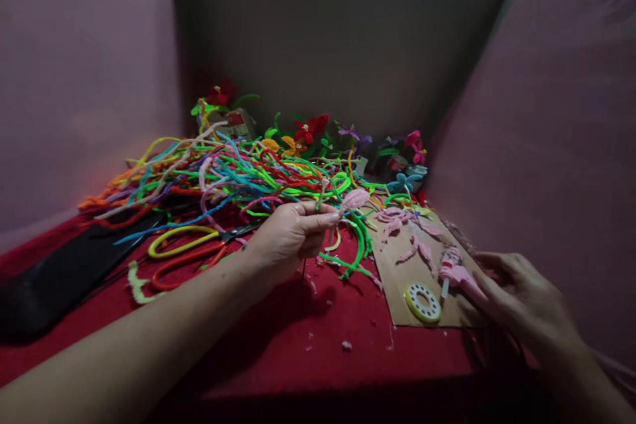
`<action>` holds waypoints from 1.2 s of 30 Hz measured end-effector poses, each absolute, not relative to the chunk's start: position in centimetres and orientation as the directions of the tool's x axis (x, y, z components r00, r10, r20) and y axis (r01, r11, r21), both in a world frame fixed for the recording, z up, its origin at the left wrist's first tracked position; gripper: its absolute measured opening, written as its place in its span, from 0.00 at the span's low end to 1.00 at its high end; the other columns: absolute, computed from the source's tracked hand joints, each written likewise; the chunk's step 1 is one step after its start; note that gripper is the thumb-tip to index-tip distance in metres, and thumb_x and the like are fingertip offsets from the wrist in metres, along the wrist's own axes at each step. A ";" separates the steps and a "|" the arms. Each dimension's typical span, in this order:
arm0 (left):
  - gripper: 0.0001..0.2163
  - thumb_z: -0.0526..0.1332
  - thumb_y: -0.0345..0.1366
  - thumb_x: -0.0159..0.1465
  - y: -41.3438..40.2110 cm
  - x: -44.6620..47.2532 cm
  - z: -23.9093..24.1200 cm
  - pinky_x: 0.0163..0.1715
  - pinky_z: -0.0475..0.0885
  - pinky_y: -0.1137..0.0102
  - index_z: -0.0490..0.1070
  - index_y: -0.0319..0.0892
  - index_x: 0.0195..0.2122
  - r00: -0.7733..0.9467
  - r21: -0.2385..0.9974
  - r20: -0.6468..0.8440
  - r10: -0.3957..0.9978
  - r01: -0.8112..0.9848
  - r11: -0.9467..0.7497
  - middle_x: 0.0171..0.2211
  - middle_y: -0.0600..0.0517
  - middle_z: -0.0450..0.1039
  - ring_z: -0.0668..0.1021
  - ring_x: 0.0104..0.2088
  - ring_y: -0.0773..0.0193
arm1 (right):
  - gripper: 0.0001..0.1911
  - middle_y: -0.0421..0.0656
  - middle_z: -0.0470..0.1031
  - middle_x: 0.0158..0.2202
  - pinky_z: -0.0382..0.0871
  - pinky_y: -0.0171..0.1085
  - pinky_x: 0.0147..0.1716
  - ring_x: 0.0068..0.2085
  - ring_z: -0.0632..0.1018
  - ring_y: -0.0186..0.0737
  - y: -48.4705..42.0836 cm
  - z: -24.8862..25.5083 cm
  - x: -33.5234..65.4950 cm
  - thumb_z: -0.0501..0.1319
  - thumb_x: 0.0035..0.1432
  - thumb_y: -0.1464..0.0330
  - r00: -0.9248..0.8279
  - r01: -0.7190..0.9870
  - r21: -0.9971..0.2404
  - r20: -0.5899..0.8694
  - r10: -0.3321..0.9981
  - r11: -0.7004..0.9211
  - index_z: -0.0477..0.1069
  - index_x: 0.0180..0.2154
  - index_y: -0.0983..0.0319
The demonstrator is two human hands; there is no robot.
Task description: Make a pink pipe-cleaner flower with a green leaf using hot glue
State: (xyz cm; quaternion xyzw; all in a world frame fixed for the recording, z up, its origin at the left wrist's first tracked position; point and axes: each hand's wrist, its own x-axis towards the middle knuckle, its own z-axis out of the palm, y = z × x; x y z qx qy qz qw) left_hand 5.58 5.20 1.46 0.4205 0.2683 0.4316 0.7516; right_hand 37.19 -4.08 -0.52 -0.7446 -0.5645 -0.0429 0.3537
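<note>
My left hand [298,228] is closed, pinching a fuzzy pink pipe-cleaner petal [356,199] between thumb and forefinger. A short green stem with a pale pink tip [322,192] stands up from the same fingers. My right hand [519,298] is at the right, fingers apart and loosely curved, its thumb beside the handle of a pink glue gun [460,278]. The glue gun lies on a cardboard sheet [397,278]. Several pink petal pieces [417,252] rest on that sheet, near a yellow-rimmed white disc with holes [423,303].
A big heap of coloured pipe cleaners [238,172] covers the back left of the red cloth [298,351]. Scissors [189,252] with yellow and red handles lie by a black flat object [74,278]. Pipe-cleaner flowers [311,129] stand behind. Pink walls rise on both sides.
</note>
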 end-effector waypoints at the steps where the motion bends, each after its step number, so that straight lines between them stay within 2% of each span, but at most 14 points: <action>1: 0.06 0.65 0.30 0.52 4.9 5.7 1.6 0.12 0.42 0.79 0.67 0.37 0.27 0.492 0.867 -0.050 0.869 -0.411 0.283 0.16 0.60 0.57 0.52 0.12 0.81 | 0.14 0.47 0.74 0.32 0.69 0.41 0.28 0.31 0.75 0.45 -4.0 -0.1 35.4 0.61 0.47 0.57 0.350 0.820 -0.572 0.465 0.813 -0.025 0.75 0.31 0.60; 3: 0.06 0.65 0.30 0.52 4.5 5.9 1.7 0.12 0.43 0.79 0.67 0.37 0.26 0.505 0.872 -0.066 0.860 -0.390 0.296 0.16 0.60 0.57 0.53 0.12 0.81 | 0.13 0.45 0.74 0.28 0.68 0.38 0.27 0.29 0.74 0.41 -3.3 0.3 31.5 0.62 0.49 0.59 0.244 0.623 -0.771 0.349 0.905 0.129 0.76 0.32 0.61; 6: 0.06 0.65 0.31 0.53 4.0 6.2 1.5 0.13 0.43 0.78 0.68 0.37 0.27 0.528 0.879 -0.078 0.846 -0.364 0.308 0.16 0.60 0.56 0.52 0.13 0.80 | 0.14 0.42 0.74 0.26 0.68 0.37 0.29 0.26 0.72 0.35 -1.3 0.5 26.2 0.65 0.48 0.63 0.139 0.196 -0.965 0.203 0.969 0.174 0.76 0.38 0.62; 8: 0.06 0.65 0.32 0.53 3.9 6.2 1.2 0.14 0.42 0.77 0.69 0.38 0.27 0.551 0.884 -0.079 0.831 -0.347 0.314 0.16 0.60 0.56 0.51 0.13 0.80 | 0.16 0.41 0.74 0.31 0.68 0.34 0.27 0.26 0.72 0.32 0.2 0.7 23.9 0.68 0.44 0.66 0.149 -0.113 -0.973 0.183 0.972 0.200 0.74 0.39 0.61; 11: 0.06 0.65 0.33 0.53 4.0 6.2 0.7 0.15 0.41 0.76 0.69 0.38 0.28 0.589 0.885 -0.080 0.805 -0.330 0.329 0.18 0.59 0.58 0.50 0.14 0.80 | 0.24 0.37 0.73 0.27 0.66 0.32 0.24 0.24 0.71 0.30 1.7 1.1 22.4 0.68 0.42 0.71 0.037 -0.321 -0.923 0.214 0.976 0.214 0.71 0.45 0.58; 13: 0.06 0.65 0.34 0.53 4.1 6.1 0.5 0.15 0.41 0.76 0.69 0.38 0.28 0.603 0.885 -0.076 0.794 -0.325 0.332 0.20 0.58 0.59 0.50 0.14 0.81 | 0.22 0.36 0.73 0.25 0.66 0.31 0.25 0.24 0.71 0.30 2.2 1.2 22.4 0.68 0.43 0.73 -0.014 -0.319 -0.912 0.275 0.961 0.257 0.72 0.43 0.57; 17: 0.07 0.64 0.35 0.55 4.1 6.1 0.7 0.15 0.40 0.75 0.69 0.37 0.29 0.629 0.898 -0.061 0.775 -0.305 0.318 0.19 0.59 0.57 0.49 0.14 0.80 | 0.08 0.39 0.76 0.30 0.67 0.32 0.28 0.25 0.73 0.30 2.6 0.9 22.9 0.66 0.47 0.73 0.022 -0.196 -0.902 0.389 0.921 0.386 0.75 0.34 0.60; 19: 0.08 0.62 0.38 0.57 4.0 6.2 0.9 0.15 0.41 0.76 0.70 0.38 0.30 0.612 0.907 -0.031 0.791 -0.316 0.280 0.18 0.59 0.55 0.50 0.14 0.80 | 0.07 0.40 0.77 0.30 0.68 0.33 0.27 0.25 0.73 0.30 2.6 0.9 23.1 0.65 0.49 0.72 0.047 -0.174 -0.900 0.398 0.916 0.400 0.75 0.33 0.61; 22: 0.10 0.59 0.41 0.59 3.9 6.3 1.2 0.15 0.43 0.77 0.70 0.39 0.34 0.540 0.908 0.002 0.841 -0.354 0.225 0.21 0.58 0.58 0.53 0.15 0.79 | 0.04 0.39 0.76 0.27 0.67 0.32 0.25 0.23 0.73 0.30 2.7 1.2 23.2 0.65 0.49 0.72 0.071 -0.208 -0.896 0.387 0.919 0.393 0.74 0.32 0.61; 25: 0.09 0.58 0.41 0.60 4.0 6.4 1.2 0.14 0.43 0.78 0.69 0.40 0.35 0.505 0.917 0.034 0.862 -0.358 0.173 0.23 0.57 0.61 0.54 0.14 0.80 | 0.03 0.39 0.76 0.26 0.67 0.31 0.23 0.22 0.73 0.29 2.8 1.4 23.2 0.64 0.49 0.72 0.054 -0.276 -0.885 0.375 0.925 0.375 0.74 0.31 0.61; 30: 0.08 0.60 0.40 0.59 4.1 6.4 0.8 0.15 0.46 0.79 0.67 0.39 0.31 0.486 0.936 0.045 0.873 -0.327 0.134 0.22 0.58 0.59 0.54 0.16 0.79 | 0.03 0.39 0.75 0.25 0.67 0.30 0.22 0.22 0.72 0.29 2.9 1.2 22.9 0.65 0.48 0.72 0.010 -0.410 -0.856 0.340 0.940 0.314 0.75 0.30 0.61; 36: 0.10 0.59 0.42 0.59 3.9 6.5 0.8 0.16 0.48 0.78 0.66 0.40 0.30 0.505 0.947 0.011 0.863 -0.284 0.154 0.19 0.59 0.55 0.56 0.16 0.77 | 0.05 0.39 0.76 0.24 0.68 0.30 0.20 0.22 0.73 0.30 2.9 0.9 22.5 0.66 0.45 0.74 0.034 -0.452 -0.848 0.293 0.955 0.277 0.75 0.29 0.62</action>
